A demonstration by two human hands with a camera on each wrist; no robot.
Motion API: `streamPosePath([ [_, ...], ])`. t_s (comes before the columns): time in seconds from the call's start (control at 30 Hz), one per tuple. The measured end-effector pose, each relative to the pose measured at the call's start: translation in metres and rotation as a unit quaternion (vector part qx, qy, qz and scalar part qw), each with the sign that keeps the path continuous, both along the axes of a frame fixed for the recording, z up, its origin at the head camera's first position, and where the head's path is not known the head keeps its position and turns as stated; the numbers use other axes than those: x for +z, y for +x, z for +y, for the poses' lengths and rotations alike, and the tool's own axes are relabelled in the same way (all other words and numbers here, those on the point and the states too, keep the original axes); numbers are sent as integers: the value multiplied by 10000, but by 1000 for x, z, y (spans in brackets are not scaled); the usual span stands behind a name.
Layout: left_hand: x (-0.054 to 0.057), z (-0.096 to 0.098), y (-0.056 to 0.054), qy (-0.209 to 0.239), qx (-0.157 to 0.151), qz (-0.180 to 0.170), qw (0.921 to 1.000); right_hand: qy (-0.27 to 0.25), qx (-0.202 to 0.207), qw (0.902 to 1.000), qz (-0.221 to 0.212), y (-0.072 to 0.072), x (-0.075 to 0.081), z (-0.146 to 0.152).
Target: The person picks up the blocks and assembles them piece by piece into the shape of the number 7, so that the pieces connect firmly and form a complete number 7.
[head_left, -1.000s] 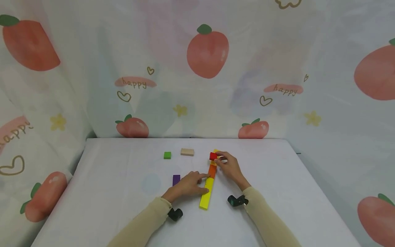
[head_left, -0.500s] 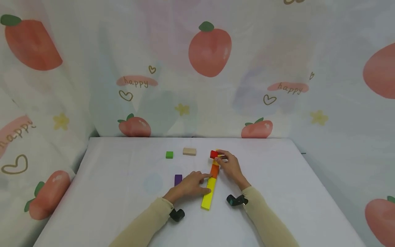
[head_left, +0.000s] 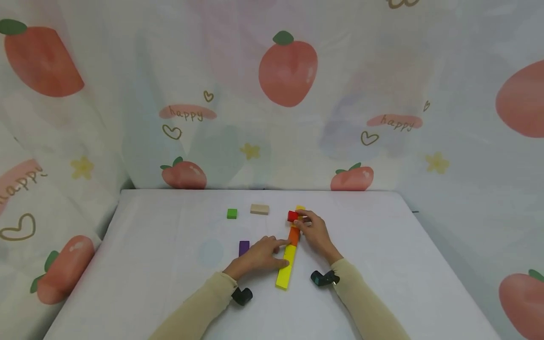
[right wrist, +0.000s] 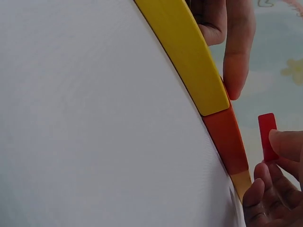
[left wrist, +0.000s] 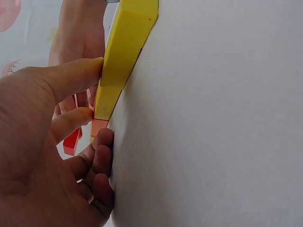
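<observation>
A row of blocks runs away from the person: a long yellow block (head_left: 282,276) nearest, an orange block (head_left: 293,237) behind it, and more yellow (head_left: 300,208) at the far end. My left hand (head_left: 260,255) touches this row, its index fingertip near the yellow-orange joint and its thumb on the long yellow block. The right hand (head_left: 318,236) pinches a red block (head_left: 292,216) between thumb and fingers. In the right wrist view the red block (right wrist: 267,136) appears raised over the row's far part. Fingers partly hide the far blocks.
Left of the row, a purple block (head_left: 244,247) is partly covered by the left hand. Farther back lie a green block (head_left: 232,214) and a plain wooden block (head_left: 259,209). A fruit-print curtain (head_left: 238,94) stands behind the white table (head_left: 170,264).
The red block, held in the right hand, has come slightly nearer and lower over the row since half a second ago. The left hand keeps its place on the row.
</observation>
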State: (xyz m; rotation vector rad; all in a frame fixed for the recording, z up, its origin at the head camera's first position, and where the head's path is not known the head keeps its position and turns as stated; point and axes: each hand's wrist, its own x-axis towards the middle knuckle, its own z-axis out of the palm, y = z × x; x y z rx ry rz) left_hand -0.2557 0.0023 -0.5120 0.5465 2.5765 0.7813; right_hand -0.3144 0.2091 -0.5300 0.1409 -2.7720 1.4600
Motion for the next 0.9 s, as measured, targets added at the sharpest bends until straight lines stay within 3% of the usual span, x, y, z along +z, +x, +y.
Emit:
streamPosePath([
  [0.9,-3,2,-1,-1,-12,-15,10000,292,-442,9986,-37,-18,16,22],
])
